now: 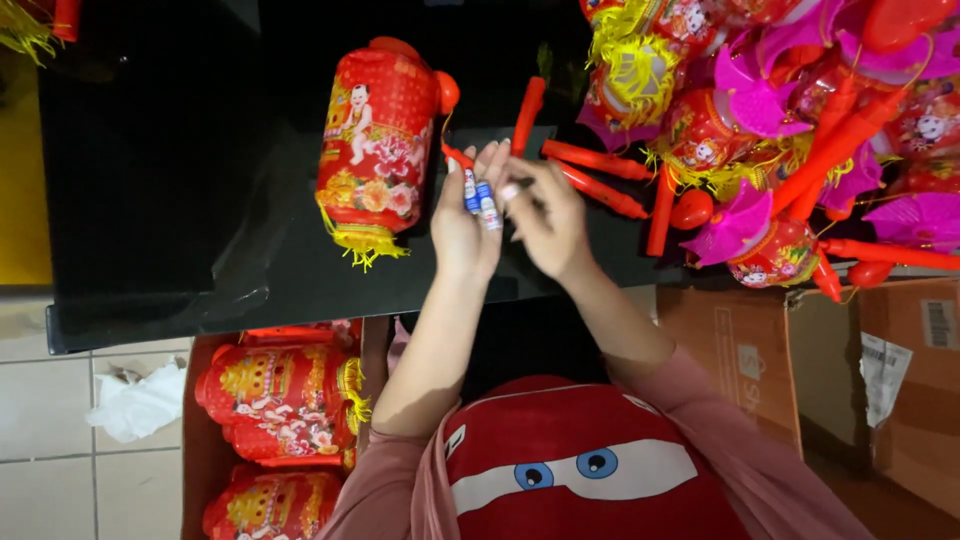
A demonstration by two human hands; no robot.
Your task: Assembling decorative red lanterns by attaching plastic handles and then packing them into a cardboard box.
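Both hands over the black worktop (150, 200): left hand (462, 225) grips two small batteries (478, 195) plus a red stick (457, 155), right hand (548, 222) pinches at them. Lantern (378, 135) lies just left. Looks like battery-fitting; next needs careful alignment

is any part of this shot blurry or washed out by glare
Head view: the hands, left hand and right hand, look slightly motion-soft; a faint sheen streaks the black table; the red lantern is evenly lit and sharp; straight edges bow near the corners.
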